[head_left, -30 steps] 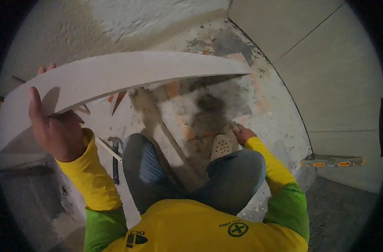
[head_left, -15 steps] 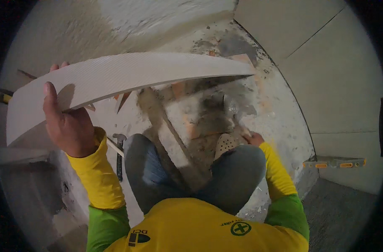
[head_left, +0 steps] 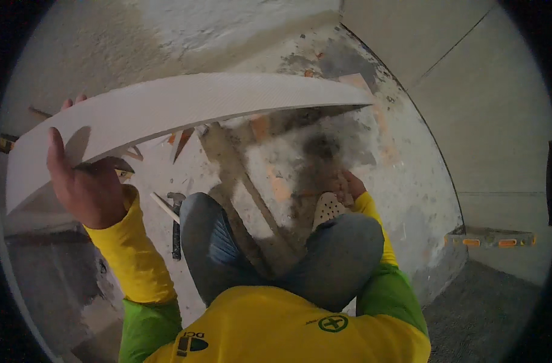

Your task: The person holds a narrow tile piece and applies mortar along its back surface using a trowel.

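Ribbed panel [head_left: 215, 97] in left hand [head_left: 91, 190]; right hand [head_left: 349, 185] beside clog [head_left: 328, 208]

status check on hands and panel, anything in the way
Left hand holding pale ribbed panel near its left end. Right hand low by perforated shoe, grip unclear. Hammer lying beside left knee.

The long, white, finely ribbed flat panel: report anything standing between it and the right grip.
Nothing visible does: only dusty, dark-stained grey floor lies between the right grip and the near edge of the panel. The left grip holds its left end. The beige, perforated shoe sits beside the right grip, off that path.
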The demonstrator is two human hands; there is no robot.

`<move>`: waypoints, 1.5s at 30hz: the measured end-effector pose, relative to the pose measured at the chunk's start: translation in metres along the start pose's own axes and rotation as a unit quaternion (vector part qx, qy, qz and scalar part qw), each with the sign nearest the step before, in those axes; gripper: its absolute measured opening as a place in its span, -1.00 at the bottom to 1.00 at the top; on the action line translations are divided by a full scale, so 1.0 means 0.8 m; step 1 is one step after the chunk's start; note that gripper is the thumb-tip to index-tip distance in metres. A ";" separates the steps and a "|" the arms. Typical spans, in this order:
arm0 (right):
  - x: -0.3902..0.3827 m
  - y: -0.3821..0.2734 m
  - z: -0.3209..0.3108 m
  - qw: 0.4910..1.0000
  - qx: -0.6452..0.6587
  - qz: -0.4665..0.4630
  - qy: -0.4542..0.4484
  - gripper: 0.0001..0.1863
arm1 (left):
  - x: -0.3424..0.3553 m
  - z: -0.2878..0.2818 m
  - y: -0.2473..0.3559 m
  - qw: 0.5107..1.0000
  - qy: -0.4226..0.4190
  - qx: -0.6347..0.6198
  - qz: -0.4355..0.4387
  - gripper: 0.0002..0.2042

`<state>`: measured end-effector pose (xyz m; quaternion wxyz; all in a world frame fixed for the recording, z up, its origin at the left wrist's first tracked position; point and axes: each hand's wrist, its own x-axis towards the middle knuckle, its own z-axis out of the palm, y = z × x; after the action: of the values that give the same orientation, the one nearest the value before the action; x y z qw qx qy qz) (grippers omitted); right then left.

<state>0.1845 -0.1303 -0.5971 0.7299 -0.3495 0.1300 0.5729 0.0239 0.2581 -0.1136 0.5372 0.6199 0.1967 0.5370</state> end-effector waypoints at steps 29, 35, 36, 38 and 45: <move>-0.018 -0.023 0.094 0.983 0.051 -0.102 0.144 -0.48 | 0.034 -0.062 -0.057 0.993 -0.003 -0.081 -0.082 -0.52; -0.133 -0.019 0.119 0.985 0.036 -0.054 0.161 -0.53 | 0.058 -0.179 -0.143 0.966 -0.022 -0.096 -0.239 -0.66; -0.150 -0.020 0.132 0.965 -0.071 -0.079 0.239 -0.52 | 0.057 -0.199 -0.155 0.966 -0.022 -0.096 -0.241 -0.66; -0.166 -0.017 0.133 0.924 -0.178 -0.104 0.321 -0.50 | 0.043 -0.232 -0.194 0.950 -0.012 -0.133 -0.283 -0.71; -0.086 -0.009 -0.012 0.526 -0.699 -0.048 0.482 -0.48 | -0.005 -0.276 -0.287 0.928 0.071 -0.147 -0.335 -0.66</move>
<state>0.1719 -0.1884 -0.5612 0.1047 -0.9763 0.0029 0.1894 -0.0947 0.4344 -0.3510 0.7558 0.3917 0.3494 0.3914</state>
